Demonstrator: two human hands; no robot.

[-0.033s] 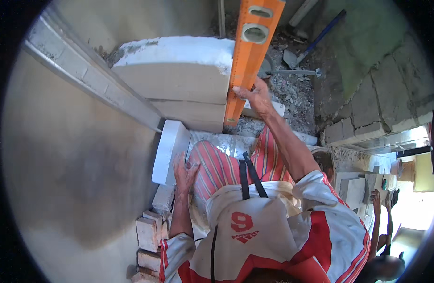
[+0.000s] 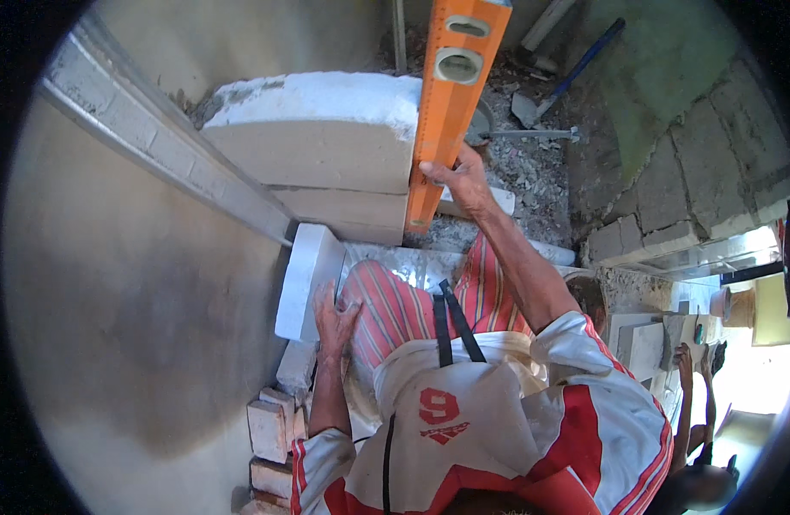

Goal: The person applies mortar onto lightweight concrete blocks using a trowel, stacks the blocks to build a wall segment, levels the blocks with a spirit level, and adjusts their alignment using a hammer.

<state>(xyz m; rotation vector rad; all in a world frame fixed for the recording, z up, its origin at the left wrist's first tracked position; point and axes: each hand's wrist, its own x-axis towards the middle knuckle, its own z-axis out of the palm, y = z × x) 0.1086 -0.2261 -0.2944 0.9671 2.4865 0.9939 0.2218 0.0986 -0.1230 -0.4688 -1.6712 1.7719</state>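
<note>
My right hand [image 2: 463, 178] grips the lower part of a long orange spirit level [image 2: 438, 120], thumb across its face. The level stands upright against the right end of a low wall of pale blocks [image 2: 335, 159], whose top is white. Its upper end runs out of the picture. My left hand [image 2: 335, 318] is open, thumb spread from the fingers, between my striped knee and a white block [image 2: 305, 283]. It holds nothing; whether it touches the block I cannot tell.
A metal frame post [image 2: 163, 146] slants along the left wall. Broken blocks and bricks [image 2: 268, 429] are stacked at lower left. Beyond the level, rubble [image 2: 532, 176] covers the floor, with a blue-handled shovel [image 2: 575, 73]. At far right, another person's hand [image 2: 684, 356] is near some blocks.
</note>
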